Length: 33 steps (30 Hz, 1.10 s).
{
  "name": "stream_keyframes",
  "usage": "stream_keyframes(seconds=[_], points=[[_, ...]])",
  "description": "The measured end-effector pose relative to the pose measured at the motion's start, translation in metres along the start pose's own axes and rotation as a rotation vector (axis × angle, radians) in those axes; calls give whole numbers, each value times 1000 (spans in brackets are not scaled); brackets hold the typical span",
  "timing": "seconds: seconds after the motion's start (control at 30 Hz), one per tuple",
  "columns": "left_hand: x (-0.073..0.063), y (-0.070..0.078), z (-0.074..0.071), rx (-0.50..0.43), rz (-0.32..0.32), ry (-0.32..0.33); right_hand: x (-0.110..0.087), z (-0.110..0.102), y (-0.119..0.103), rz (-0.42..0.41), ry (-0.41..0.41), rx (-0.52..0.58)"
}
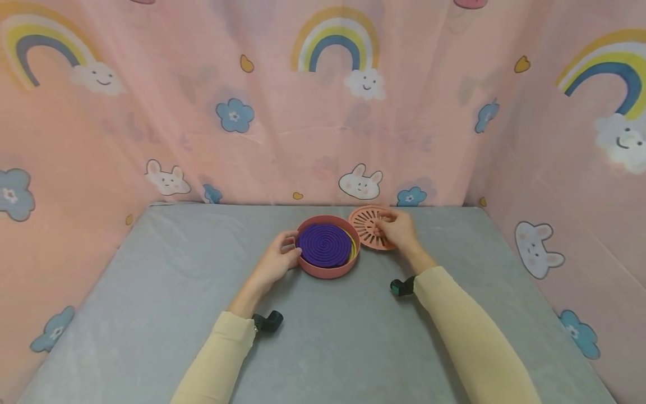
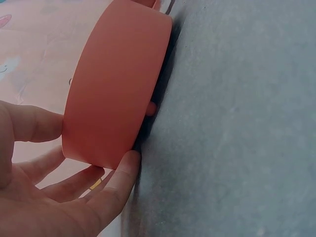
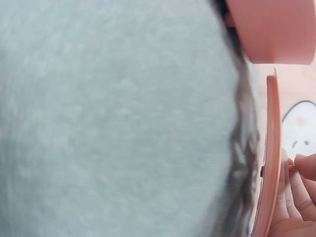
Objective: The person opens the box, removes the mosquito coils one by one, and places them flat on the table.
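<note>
A round pink box [image 1: 328, 273] stands on the table, holding a purple spiral coil [image 1: 324, 245] with a yellow coil [image 1: 355, 248] showing along its right side. My left hand [image 1: 275, 258] grips the box's left side. The left wrist view shows its thumb and fingertips against the smooth box wall [image 2: 116, 84], one fingertip low by the base. Just right of the box is a round pink lid [image 1: 359, 225] with radial slots, pinched at its middle knob by my right hand [image 1: 401, 230]. Edge-on in the right wrist view, the lid [image 3: 271, 158] is close over the table.
The grey-covered table [image 1: 323, 336] meets a pink printed curtain [image 1: 282, 163] right behind the box and lid. Curtain also hangs at both sides. A small black camera is worn on each wrist, beside the cream sleeves [image 1: 469, 336]. A small foot [image 2: 151, 109] shows under the box.
</note>
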<state>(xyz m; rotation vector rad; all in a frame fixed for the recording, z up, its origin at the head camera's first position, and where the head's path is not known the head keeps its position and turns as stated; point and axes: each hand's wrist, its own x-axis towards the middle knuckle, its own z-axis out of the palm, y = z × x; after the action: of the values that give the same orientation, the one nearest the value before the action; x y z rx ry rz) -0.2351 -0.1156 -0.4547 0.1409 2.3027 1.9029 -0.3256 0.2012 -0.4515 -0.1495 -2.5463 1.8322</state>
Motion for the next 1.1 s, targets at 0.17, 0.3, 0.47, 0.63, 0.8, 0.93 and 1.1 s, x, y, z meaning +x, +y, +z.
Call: stream_keyframes(seconds=[0.17,0.3,0.47,0.63,0.8,0.93,1.1], points=[[0,-1,2,12,-12,-4,0,1,7,7,-11,-26],[0,0,2,21,-14,-4,-3,-2,5,-18,-40,-113],[0,2,2,10,-11,-6,-8,-8,-9,-98,-33,-346],[0,2,1,11,-13,-5,-15,-9,-28,-174,-17,-469],[0,2,0,7,-17,-6,-26,-4,-47,-209,-56,-466],[1,1,0,-3,-15,-14,-35,4,-59,-218,-81,-453],[-1,2,0,-22,-14,-18,-45,17,-67,-238,-96,-457]])
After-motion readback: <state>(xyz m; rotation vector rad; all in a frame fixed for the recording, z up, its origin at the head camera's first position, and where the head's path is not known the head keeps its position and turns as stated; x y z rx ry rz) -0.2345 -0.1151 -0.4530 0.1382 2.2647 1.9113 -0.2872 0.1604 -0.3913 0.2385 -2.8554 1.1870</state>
